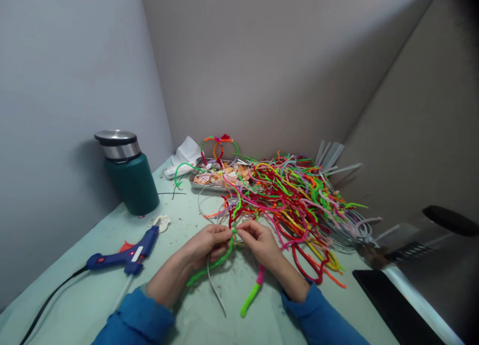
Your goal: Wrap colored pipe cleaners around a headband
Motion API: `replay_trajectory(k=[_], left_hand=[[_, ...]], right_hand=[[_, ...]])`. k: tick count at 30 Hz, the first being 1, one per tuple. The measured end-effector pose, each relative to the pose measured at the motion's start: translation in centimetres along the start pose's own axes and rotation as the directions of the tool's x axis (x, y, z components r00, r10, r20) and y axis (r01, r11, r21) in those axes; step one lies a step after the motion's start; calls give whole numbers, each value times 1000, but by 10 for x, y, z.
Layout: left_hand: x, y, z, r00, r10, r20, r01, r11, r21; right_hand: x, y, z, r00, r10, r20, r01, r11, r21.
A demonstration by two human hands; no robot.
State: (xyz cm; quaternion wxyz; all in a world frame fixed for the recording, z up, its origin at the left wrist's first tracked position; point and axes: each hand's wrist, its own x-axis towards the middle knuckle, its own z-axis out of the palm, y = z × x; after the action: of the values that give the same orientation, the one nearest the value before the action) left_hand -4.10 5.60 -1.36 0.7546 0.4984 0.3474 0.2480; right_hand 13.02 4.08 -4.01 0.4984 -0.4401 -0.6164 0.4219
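Pinching a green strand (pixel 225 258) between thumb and fingertips, the left hand (pixel 212 241) meets the right hand (pixel 261 243) almost tip to tip above the bench (pixel 194 325). The right hand is closed in a pinch too, its thumb and forefinger at the same small green crossing. From there the strand's fuzzy tail curves down past the left hand, toward the near side, and a thin pale wire (pixel 217 294) hangs beside it.

Below the right hand sticks out a pink and bright green piece (pixel 251 298), angled toward the near edge. Just beyond the fingers begins a big tangle of fuzzy strands (pixel 299 200) — red, green, yellow, orange, pink and lilac — which spreads to the right, with pale wires at its far right end and clear sticks (pixel 331 155) behind it.

Behind the hands, at the tangle's left side, sits a metal tray (pixel 211 187) full of small orange, white and pink pieces; colourful loops (pixel 221 150) stand up at its back. A crumpled white sheet (pixel 189 149) lies to its left.

Farther left, the blue glue gun (pixel 119 258) lies on its side, red light lit, nozzle on a whitish patch (pixel 163 223), cord (pixel 48 300) trailing to the near left. Behind it stands a teal bottle (pixel 134 183) — upright, silver-topped, near the wall (pixel 75 86).
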Motion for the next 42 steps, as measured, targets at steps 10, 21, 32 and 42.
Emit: replay_trajectory(k=[10,21,32,42], left_hand=[[11,-10,-4,928,286,-240,-109,823,557],[8,-3,0,819,511,-261,-113,590,800],[11,-5,-6,892,294,-343,-87,857,509],[7,0,-7,948,-2,-318,24,998,65]], right_hand=[[2,6,-1,1000,3,-5,-3,1000,-7],[1,7,-2,1000,12,-21,-13,999,-38],[1,4,0,1000,2,-2,-2,997,-72],[-2,-1,1,999,-23,40,28,993,-115]])
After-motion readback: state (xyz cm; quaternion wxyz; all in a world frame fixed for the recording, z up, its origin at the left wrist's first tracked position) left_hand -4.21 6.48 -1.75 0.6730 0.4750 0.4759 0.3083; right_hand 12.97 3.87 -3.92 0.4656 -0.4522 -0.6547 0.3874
